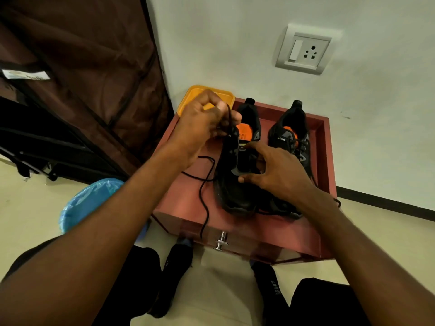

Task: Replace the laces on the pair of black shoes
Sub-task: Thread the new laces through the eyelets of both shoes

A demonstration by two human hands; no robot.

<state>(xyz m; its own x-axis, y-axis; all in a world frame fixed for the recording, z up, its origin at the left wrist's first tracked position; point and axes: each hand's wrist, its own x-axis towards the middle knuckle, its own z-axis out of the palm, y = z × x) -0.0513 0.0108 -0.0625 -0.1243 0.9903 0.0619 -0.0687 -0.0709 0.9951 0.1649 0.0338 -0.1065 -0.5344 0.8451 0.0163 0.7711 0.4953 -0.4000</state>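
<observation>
Looking down from the head view: two black shoes sit on a low red table (188, 198) set against the wall. The left hand (202, 121) is raised above the nearer shoe (235, 184), fingers (220, 107) curled, pinching a black lace (207, 184). The lace runs down from the pinch, loops across the table top and trails over the front edge beside a metal drawer knob (221, 241). The right hand (275, 170) rests on that shoe, fingers spread and bent over the tongue area; whether they grip anything, cannot tell. The second shoe (292, 137) stands just to the right, laced, orange insole showing. Orange tray (226, 95) behind the left hand. Blue bag-lined bin (89, 203) on the floor, left. Wall socket (303, 50) above.
</observation>
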